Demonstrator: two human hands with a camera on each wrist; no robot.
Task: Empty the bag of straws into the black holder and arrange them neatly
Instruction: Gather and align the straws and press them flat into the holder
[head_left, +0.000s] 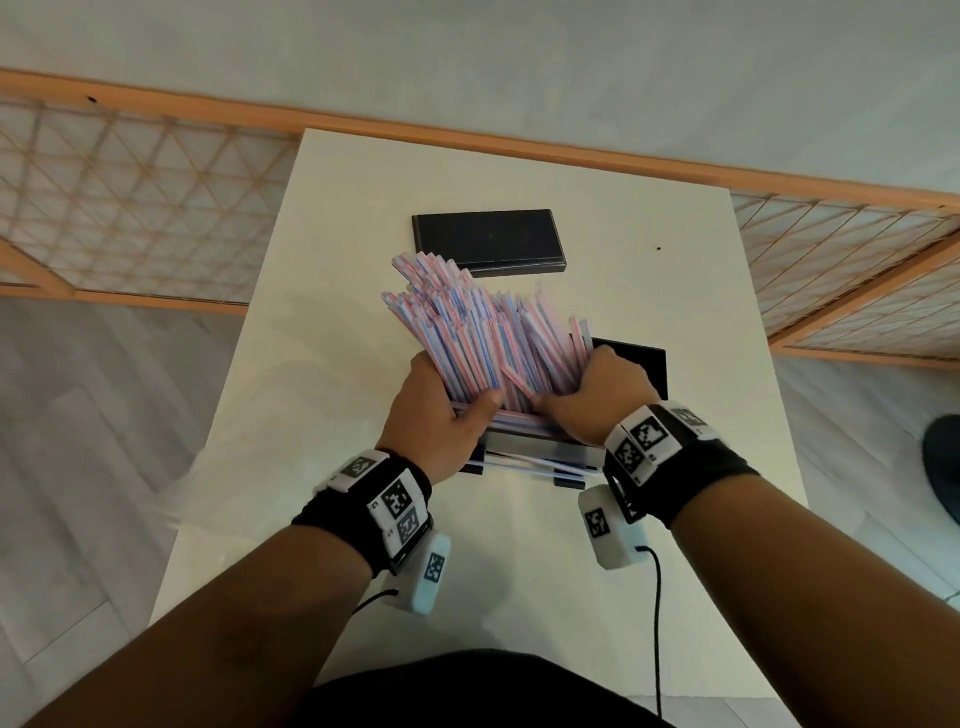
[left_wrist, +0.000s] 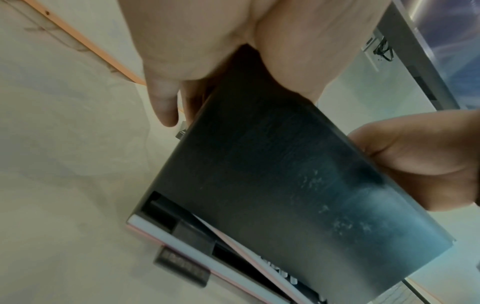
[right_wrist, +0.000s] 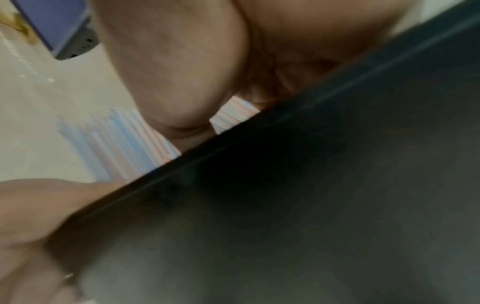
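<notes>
Counter (head_left: 332, 249): 1. Black holder (head_left: 639, 364): 1. Black lid (head_left: 488, 239), flat at the far end: 1. Wrapped straws (head_left: 478, 332): one dense bundle, dozens, too many for an exact ct. Hands: 2, left hand (head_left: 436, 415) and right hand (head_left: 597, 400). Wrist cams: 2.

The straws (head_left: 483, 332) are standing in the holder (head_left: 631, 364) on the surface (head_left: 322, 364), leaning away; a lid (head_left: 488, 241) is lying behind them.
</notes>
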